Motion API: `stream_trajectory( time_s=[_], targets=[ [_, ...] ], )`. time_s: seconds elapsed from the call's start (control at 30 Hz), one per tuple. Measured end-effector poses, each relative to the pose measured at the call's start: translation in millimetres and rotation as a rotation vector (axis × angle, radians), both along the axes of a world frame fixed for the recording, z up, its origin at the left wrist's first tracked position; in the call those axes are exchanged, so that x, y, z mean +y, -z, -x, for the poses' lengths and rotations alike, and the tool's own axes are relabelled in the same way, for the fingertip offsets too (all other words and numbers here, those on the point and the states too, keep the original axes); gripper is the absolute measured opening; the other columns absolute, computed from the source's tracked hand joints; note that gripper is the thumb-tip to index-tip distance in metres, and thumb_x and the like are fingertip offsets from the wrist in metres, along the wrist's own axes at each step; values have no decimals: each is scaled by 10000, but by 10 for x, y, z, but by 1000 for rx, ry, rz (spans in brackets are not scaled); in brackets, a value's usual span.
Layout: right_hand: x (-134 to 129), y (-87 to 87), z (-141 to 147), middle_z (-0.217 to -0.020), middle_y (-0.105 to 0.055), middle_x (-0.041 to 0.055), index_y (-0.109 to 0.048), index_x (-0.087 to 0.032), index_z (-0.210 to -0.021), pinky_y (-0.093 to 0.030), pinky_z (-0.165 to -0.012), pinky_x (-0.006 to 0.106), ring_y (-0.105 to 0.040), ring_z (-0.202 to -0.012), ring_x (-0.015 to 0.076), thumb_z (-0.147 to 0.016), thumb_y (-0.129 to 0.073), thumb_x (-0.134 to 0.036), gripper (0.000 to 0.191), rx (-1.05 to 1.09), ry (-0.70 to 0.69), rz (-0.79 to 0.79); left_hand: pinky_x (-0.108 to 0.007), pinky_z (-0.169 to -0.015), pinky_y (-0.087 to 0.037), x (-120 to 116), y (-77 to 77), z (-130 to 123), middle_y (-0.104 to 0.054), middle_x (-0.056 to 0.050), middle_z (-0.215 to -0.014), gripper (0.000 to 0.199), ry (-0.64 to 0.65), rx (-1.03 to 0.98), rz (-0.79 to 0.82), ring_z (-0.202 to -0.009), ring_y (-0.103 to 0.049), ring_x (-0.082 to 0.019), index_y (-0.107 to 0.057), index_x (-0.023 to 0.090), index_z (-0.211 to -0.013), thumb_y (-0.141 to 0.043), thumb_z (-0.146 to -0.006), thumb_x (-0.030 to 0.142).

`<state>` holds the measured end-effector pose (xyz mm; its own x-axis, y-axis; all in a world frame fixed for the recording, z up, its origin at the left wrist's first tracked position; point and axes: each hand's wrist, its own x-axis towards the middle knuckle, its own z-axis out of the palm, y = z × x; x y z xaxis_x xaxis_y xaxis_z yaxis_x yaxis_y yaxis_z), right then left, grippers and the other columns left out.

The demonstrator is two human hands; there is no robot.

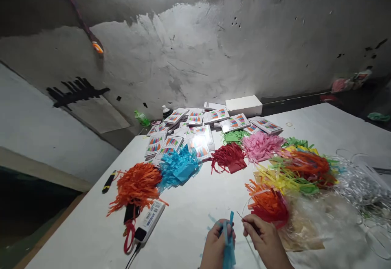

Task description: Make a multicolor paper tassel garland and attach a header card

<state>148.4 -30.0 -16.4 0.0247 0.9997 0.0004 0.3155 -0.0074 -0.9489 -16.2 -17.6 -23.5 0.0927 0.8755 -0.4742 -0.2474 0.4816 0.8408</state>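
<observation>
A blue paper tassel (pixel 229 252) sits low over the near edge of the bench (pixel 183 232), gripped by the left hand (pixel 214 246). Just beside it, the right hand (pixel 264 238) pinches a thin dark needle (pixel 239 215). Orange and red strips (pixel 269 206) lie near that hand. Farther out are a blue bundle (pixel 180 169), a dark red bundle (pixel 229 157) and flat boxes (pixel 200 146).

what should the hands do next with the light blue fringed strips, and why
Probably bring the right hand, with its thin, dark, needle-like piece, over to the upper end of the light blue, paper-like fringed strips: the left hand grips them with that end exposed, and the thin piece points up toward it, a gap still between.
</observation>
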Motion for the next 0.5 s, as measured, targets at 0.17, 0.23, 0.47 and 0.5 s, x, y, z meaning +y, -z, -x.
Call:
stream_trajectory(
  time_s=[0.17,0.23,0.47,0.5],
  targets=[
    [-30,16,53,-539,-616,-24,-681,-309,-823,-435,-479,305,-608,-505,213,-896,-468,-502,297,-45,-102,32,-209,-471,-332,-11,-153,-70,-590,18,-507,491,-86,-167,47,-452,-487,-91,-677,182,-772,-897,-535,551],
    [-31,-5,62,-554,-626,-22,-682,-301,-819,-427,-481,307,-606,-503,209,-902,-459,-498,309,-74,-110,34,-199,-462,-330,-11,-188,-71,-594,23,-497,485,-104,-188,59,-441,-494,-85,-670,185,-772,-905,-533,535],
    [-9,-58,69,-626,-705,-3,-680,-281,-756,-409,-472,302,-619,-532,206,-888,-468,-467,312,-114,-73,-30,-174,-458,-353,12,-154,-51,-610,42,-491,537,-82,-222,75,-431,-500,-67,-635,170,-792,-917,-512,531],
    [-9,-55,72,-637,-710,0,-677,-280,-755,-399,-463,301,-620,-535,207,-888,-466,-463,309,-117,-72,-30,-172,-459,-355,13,-144,-52,-611,42,-490,542,-77,-224,74,-431,-499,-66,-633,168,-795,-918,-510,531]
  ],
)
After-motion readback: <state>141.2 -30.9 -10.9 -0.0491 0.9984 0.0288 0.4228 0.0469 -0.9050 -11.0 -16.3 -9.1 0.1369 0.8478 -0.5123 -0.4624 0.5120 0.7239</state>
